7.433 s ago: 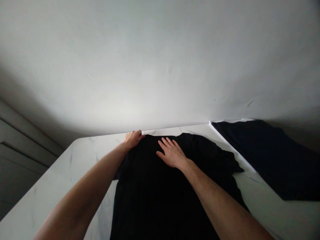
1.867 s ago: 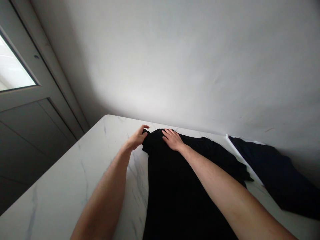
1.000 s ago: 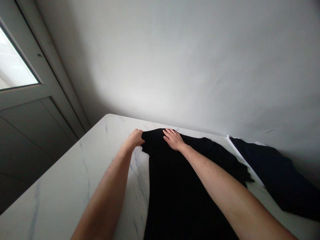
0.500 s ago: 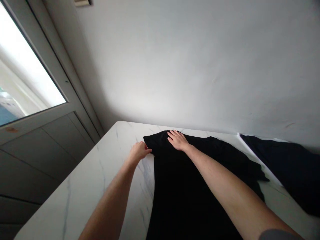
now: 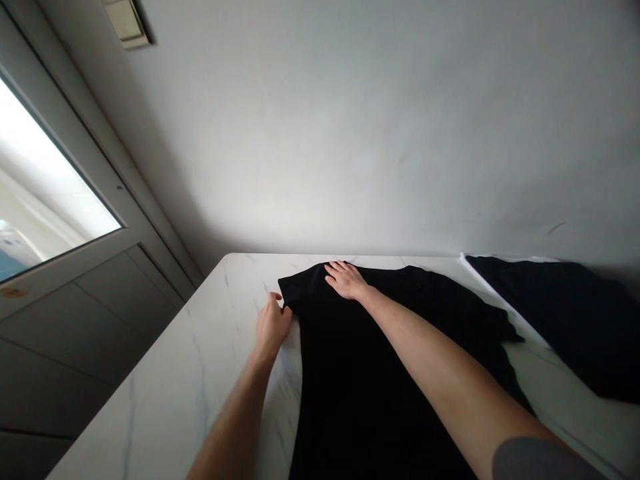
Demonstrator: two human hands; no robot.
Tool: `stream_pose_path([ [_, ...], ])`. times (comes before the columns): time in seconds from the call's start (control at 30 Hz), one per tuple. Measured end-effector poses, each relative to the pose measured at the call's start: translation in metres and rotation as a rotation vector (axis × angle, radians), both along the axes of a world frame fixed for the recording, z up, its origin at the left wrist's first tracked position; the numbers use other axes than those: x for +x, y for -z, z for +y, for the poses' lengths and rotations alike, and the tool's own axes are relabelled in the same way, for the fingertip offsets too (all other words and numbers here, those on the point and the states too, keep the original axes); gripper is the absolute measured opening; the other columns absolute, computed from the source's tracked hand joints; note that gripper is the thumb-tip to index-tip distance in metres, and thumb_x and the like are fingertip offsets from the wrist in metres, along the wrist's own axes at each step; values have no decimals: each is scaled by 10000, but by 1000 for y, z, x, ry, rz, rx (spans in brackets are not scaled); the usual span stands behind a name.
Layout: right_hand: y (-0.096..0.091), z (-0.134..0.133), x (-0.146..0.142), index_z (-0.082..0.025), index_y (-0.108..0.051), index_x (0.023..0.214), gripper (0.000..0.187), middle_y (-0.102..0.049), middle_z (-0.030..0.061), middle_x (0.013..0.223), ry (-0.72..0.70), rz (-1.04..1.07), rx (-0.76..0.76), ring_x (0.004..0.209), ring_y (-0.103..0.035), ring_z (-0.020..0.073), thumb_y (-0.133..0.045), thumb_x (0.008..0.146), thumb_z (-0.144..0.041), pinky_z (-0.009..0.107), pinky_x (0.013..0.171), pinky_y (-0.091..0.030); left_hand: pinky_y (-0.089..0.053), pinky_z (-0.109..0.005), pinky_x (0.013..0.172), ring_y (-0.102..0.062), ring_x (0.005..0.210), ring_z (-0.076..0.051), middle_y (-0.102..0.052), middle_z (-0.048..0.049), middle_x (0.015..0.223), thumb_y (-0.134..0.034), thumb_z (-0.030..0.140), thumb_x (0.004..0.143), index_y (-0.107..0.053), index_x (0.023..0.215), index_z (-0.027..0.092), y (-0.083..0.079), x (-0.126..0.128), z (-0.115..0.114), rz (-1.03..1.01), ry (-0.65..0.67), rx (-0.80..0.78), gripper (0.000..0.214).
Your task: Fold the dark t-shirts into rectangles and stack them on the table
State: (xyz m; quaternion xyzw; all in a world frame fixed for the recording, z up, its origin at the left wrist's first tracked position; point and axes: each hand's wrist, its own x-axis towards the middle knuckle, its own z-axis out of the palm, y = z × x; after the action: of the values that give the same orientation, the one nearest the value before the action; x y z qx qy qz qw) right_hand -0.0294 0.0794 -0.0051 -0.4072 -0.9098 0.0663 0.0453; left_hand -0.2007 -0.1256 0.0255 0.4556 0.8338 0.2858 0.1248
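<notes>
The hands are apart: the right hand lies flat with fingers spread on the black garment, while the left hand curls at its left edge, gripping or not I cannot tell. The garment lies on the white marble counter – a second dark garment lies to the right.

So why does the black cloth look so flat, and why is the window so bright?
In the head view, the black garment is so dark that its folds barely show; the door's glass pane is blown out nearly white; the wide lens makes the marble table slant steeply.
</notes>
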Motion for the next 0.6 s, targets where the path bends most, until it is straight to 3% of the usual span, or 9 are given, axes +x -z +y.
stream_pose_path([
  [0.1,1,1,0,-232,-373,1587,624,-304,55,1670,5,6,5,1553,-216,255,-246,1038,-499,456,1248,-182,-483,-366,795,-702,984,-298,-726,-111,947,-492,176,919,-496,1296,173,-5,5,-4,83,1,-78,377],
  [0.2,1,0,0,-237,-373,1587,617,-308,51,1670,7,1,9,1554,-215,251,-250,1039,-494,451,1247,-185,-496,-405,908,-663,1138,-305,-668,-185,1236,-456,116,916,-483,1384,160,-11,21,-3,209,14,-69,470],
  [0.3,0,-1,0,-225,-377,1585,618,-309,60,1669,-1,-3,24,1550,-223,259,-255,1038,-485,452,1245,-189,-394,-437,1135,-458,1424,-297,-489,-172,1525,-484,151,932,-456,1470,171,-9,49,-11,344,316,21,540],
  [0.37,0,-1,1,-218,-383,1582,618,-311,63,1668,-1,0,31,1548,-230,264,-254,1037,-480,454,1244,-192,-250,-505,1239,-255,1541,-316,-359,-138,1637,-528,260,951,-440,1512,190,-1,68,-27,382,605,5,572],
  [0.43,0,-2,1,-221,-391,1579,616,-316,60,1666,1,10,29,1546,-234,261,-254,1037,-480,452,1245,-192,-167,-580,1256,-144,1567,-342,-249,-124,1685,-536,390,967,-394,1559,209,9,82,-49,381,783,-51,635],
  [0.5,1,-1,2,-232,-396,1577,615,-319,55,1665,1,18,24,1546,-235,257,-254,1037,-488,448,1246,-189,-155,-602,1255,-133,1567,-342,-192,-110,1697,-508,463,983,-311,1604,240,18,89,-74,362,829,-94,689],
  [0.6,2,0,2,-244,-391,1579,617,-311,48,1669,-5,22,21,1548,-230,257,-251,1038,-505,445,1248,-183,-171,-612,1253,-125,1563,-352,-144,-86,1700,-520,489,977,-231,1628,286,25,90,-105,357,760,-118,740],
])
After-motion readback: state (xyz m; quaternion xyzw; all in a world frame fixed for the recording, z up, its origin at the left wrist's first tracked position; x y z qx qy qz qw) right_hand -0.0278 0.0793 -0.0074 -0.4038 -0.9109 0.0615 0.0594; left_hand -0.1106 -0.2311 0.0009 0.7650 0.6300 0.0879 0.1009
